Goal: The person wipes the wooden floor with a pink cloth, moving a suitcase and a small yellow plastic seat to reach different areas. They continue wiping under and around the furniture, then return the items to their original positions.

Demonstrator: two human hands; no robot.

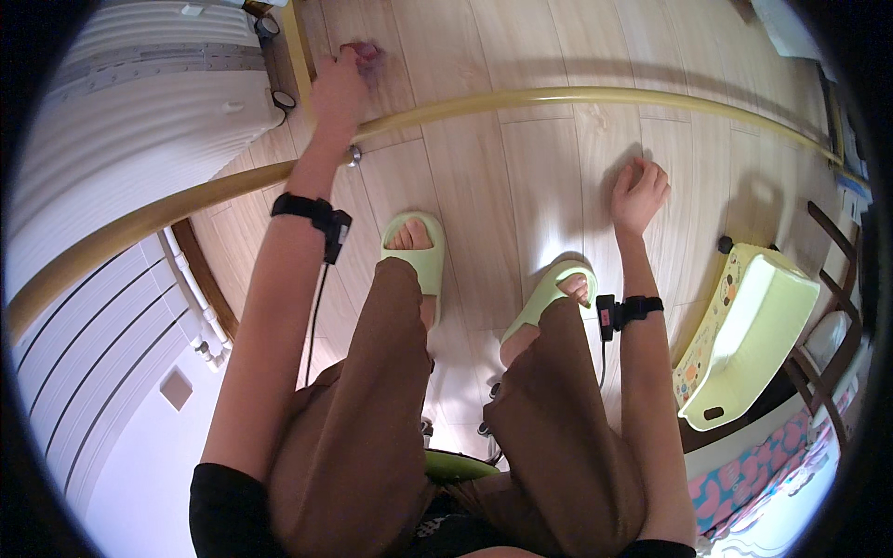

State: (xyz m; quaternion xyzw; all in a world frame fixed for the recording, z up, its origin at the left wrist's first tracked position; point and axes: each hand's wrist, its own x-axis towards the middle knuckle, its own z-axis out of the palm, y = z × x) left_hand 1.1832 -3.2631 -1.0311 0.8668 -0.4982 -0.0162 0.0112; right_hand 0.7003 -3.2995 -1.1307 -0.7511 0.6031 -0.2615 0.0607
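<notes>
My left hand (340, 85) reaches out past a yellowish wooden rail (551, 95), low over the wood-plank floor. Its fingertips close on a small dark red thing (361, 53), too blurred to name. The forearm crosses above the rail beside a round metal fitting (354, 156). My right hand (642, 197) hangs on the near side of the rail with loosely curled fingers, the thumb apart and nothing in it. Black straps with small cabled boxes circle both forearms. Below are my feet in pale green slippers (414, 257).
A white ribbed suitcase (167, 104) with casters lies at upper left, above a white radiator (104, 307) with pipes (192, 286). On the right stands a pale yellow wheeled plastic bin (757, 342) near dark curved bars (834, 293). Chair casters show between my legs.
</notes>
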